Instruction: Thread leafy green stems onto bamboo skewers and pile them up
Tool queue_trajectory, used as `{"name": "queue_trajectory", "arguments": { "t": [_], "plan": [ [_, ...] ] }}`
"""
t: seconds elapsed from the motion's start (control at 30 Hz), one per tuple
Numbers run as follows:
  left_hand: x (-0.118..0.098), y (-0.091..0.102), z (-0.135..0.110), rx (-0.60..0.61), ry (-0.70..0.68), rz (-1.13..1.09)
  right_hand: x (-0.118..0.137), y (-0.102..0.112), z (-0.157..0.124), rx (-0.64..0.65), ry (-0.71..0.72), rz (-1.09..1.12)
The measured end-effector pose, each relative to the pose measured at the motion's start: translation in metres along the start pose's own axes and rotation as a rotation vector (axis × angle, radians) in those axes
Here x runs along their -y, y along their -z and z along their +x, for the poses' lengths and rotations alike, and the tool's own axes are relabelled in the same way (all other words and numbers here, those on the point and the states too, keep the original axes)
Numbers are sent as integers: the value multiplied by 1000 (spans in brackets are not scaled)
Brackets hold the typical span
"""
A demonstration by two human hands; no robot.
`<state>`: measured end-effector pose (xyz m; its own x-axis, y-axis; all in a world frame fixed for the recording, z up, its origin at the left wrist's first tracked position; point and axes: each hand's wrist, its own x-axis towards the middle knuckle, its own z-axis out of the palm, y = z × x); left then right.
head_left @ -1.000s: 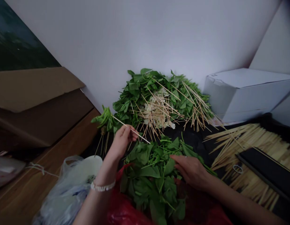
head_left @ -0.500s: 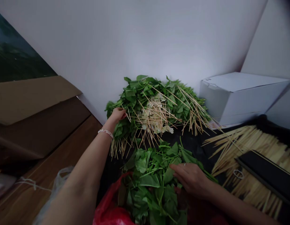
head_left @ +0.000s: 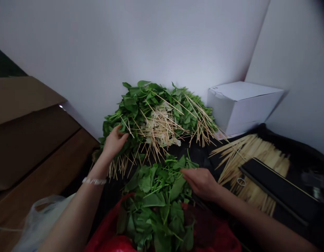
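My left hand (head_left: 115,141) is at the left end of a heap of skewered leafy greens (head_left: 132,103) against the wall. Its thumb and fingers are apart, with nothing seen between them. Thin wooden skewers (head_left: 164,131) stick out of the heap around some pale, whitish pieces. Nearer to me, loose leafy greens (head_left: 153,199) fill a red plastic bag (head_left: 106,232). My right hand (head_left: 203,183) is at the right side of these loose greens, fingers closed together on a leaf or stem; the fingertips are partly hidden.
Many bare wooden sticks (head_left: 252,154) lie at the right, with a long black case (head_left: 279,187) and a white ring (head_left: 240,181) on them. A white box (head_left: 245,105) stands by the wall. At the left are a cardboard box (head_left: 28,140) and a clear plastic bag (head_left: 38,217).
My left hand has let go at the heap's left end; its fingers have spread and drawn back slightly. The right hand stays at the loose greens. The whole view has shifted to the right.
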<state>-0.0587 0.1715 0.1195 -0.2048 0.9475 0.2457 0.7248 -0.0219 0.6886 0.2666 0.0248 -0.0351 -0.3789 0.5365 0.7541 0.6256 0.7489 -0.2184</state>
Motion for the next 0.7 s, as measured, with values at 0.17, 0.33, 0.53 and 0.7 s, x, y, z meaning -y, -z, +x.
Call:
{"name": "queue_trajectory", "arguments": {
  "t": [0.17, 0.33, 0.53, 0.7],
  "plan": [
    [0, 4, -125, 476, -125, -131, -42, 21, 9, 39, -414, -100],
    [9, -6, -227, 766, -27, -156, -55, 25, 11, 273, -531, -160],
    [19, -28, -262, 750, 50, -292, -39, 8, 3, 426, -512, 21],
    [20, -44, -257, 742, 75, -358, -17, 9, 10, 417, -451, 337]
  ]
}}
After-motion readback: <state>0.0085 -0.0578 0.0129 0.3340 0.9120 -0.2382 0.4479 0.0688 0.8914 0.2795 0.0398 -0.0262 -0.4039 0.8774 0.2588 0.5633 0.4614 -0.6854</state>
